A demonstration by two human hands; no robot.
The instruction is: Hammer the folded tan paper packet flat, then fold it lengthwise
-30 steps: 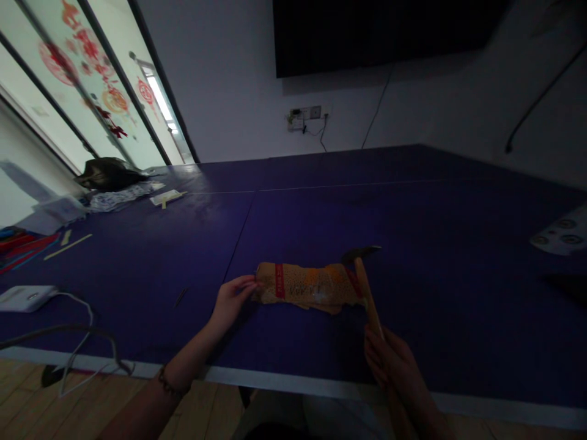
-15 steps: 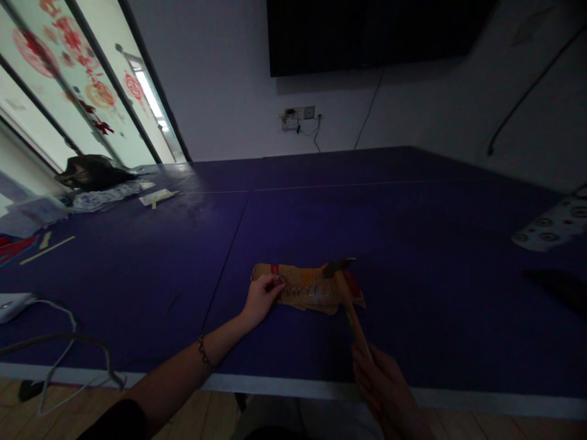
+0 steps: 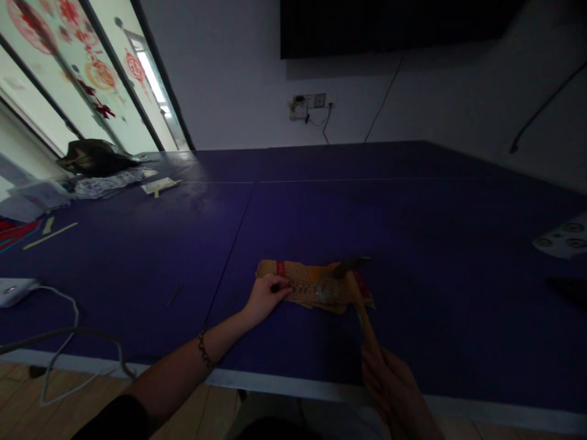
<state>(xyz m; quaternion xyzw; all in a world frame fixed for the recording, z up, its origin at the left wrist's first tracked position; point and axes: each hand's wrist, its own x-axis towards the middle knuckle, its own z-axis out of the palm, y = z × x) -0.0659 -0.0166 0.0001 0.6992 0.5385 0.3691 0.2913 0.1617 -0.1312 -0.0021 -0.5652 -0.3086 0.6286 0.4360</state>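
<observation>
A flat piece of brown cardboard (image 3: 300, 275) with a red band and an orange patch lies on the blue tabletop. Several small, dark, nail-like marks stand in a row along its middle. My left hand (image 3: 268, 293) rests at its left part, thumb and fingertips pinched together; what they hold, if anything, is too small to make out. My right hand (image 3: 389, 382) is wrapped round the wooden handle of a hammer (image 3: 364, 315). The hammer's dark head is over the right part of the cardboard.
Thin dark sticks (image 3: 175, 294) lie left of my left forearm. A white power strip (image 3: 16, 291) with cables is at the far left. Yellow strips, papers and a dark bag (image 3: 96, 157) lie further back. A white perforated object (image 3: 562, 237) is at the right.
The view has shifted slightly, so the cardboard and both hands appear a little further right. My grip on the hammer looks the same.
</observation>
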